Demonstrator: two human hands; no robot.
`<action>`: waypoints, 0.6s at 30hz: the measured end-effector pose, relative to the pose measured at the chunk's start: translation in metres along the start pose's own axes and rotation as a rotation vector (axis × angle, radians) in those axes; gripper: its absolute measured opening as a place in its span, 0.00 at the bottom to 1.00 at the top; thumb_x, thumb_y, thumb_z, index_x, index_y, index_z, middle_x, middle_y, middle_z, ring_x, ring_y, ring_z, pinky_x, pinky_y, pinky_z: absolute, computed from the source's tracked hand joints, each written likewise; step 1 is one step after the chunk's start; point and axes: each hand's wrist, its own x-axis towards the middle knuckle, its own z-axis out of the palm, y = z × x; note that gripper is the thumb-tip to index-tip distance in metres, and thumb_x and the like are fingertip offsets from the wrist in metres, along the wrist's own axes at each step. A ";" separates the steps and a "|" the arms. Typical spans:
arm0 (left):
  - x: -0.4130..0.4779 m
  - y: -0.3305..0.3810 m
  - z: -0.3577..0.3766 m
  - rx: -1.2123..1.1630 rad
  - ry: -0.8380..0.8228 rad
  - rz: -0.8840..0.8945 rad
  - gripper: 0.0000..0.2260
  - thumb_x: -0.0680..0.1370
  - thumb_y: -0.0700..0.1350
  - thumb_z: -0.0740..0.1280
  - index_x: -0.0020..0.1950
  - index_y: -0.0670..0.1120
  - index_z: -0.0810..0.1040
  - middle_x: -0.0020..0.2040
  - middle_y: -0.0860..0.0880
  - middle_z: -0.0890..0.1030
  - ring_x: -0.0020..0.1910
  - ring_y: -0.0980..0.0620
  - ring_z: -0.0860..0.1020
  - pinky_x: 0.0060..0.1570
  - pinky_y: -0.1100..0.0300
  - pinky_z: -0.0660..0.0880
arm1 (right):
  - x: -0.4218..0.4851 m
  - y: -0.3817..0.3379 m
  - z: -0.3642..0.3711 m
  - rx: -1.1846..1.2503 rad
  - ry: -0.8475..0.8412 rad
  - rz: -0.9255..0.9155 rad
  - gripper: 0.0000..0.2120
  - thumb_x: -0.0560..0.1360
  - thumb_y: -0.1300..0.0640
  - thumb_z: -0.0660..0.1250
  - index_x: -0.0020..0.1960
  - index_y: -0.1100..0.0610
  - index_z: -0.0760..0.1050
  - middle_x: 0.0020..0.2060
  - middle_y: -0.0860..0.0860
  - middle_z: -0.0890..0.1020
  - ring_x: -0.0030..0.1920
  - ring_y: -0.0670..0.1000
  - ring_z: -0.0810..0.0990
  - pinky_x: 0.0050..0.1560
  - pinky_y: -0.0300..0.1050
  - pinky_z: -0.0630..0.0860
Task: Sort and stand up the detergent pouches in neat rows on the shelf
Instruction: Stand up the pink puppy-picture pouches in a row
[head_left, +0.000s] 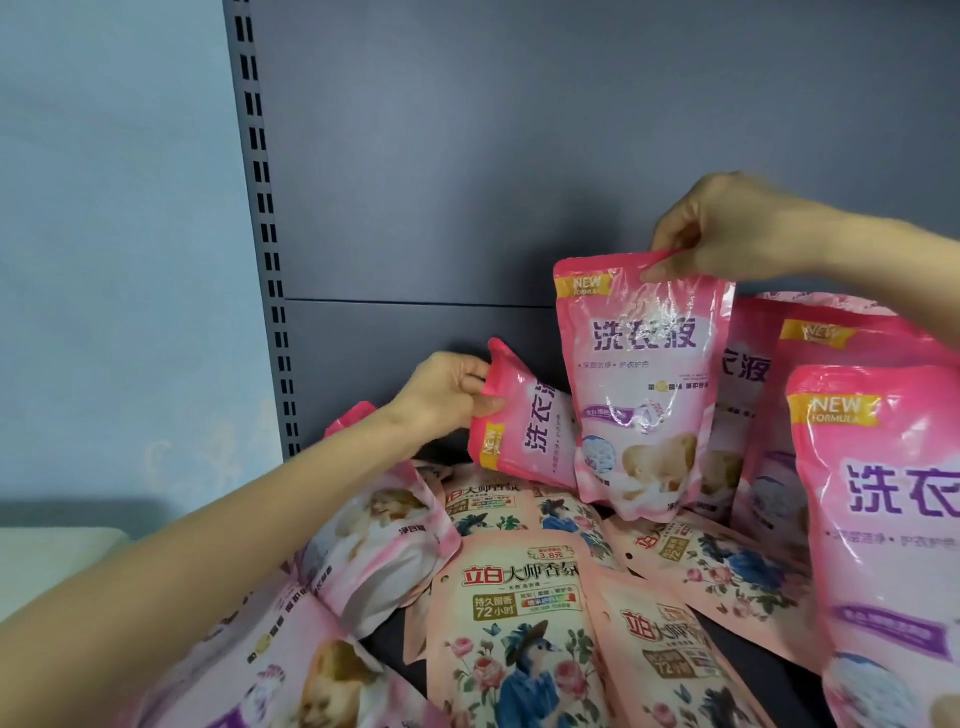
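Right hand (727, 228) pinches top seam of upright pink pouch (644, 384), left hand (447, 395) grips tilted pink pouch (519, 421) beside it near back panel (415, 338): seat upright one flush against standing pink row (753, 379), base flat, then straighten the tilted one.

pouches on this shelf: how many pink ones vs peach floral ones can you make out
pink detergent pouches: at least 7
peach floral detergent pouches: at least 4
total: at least 11 (the pile overlaps, so more may be hidden)
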 end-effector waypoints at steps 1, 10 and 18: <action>0.004 0.006 -0.002 0.038 0.010 0.020 0.06 0.72 0.34 0.69 0.48 0.41 0.80 0.36 0.51 0.83 0.35 0.57 0.81 0.45 0.60 0.80 | -0.001 0.001 -0.001 0.003 0.000 0.004 0.04 0.71 0.55 0.72 0.38 0.54 0.80 0.33 0.47 0.81 0.35 0.44 0.76 0.37 0.38 0.70; 0.035 0.070 -0.018 0.299 0.096 0.199 0.06 0.69 0.35 0.73 0.42 0.43 0.80 0.22 0.61 0.77 0.24 0.67 0.75 0.33 0.74 0.73 | -0.006 0.003 -0.002 0.004 -0.009 0.032 0.06 0.70 0.54 0.72 0.42 0.57 0.81 0.33 0.46 0.80 0.35 0.46 0.76 0.43 0.40 0.69; 0.048 0.102 -0.036 0.437 0.198 0.340 0.09 0.70 0.37 0.73 0.50 0.41 0.81 0.20 0.65 0.74 0.23 0.70 0.73 0.30 0.78 0.70 | -0.004 0.013 0.002 -0.046 -0.028 0.066 0.06 0.71 0.55 0.72 0.42 0.58 0.81 0.32 0.44 0.78 0.34 0.45 0.75 0.43 0.39 0.67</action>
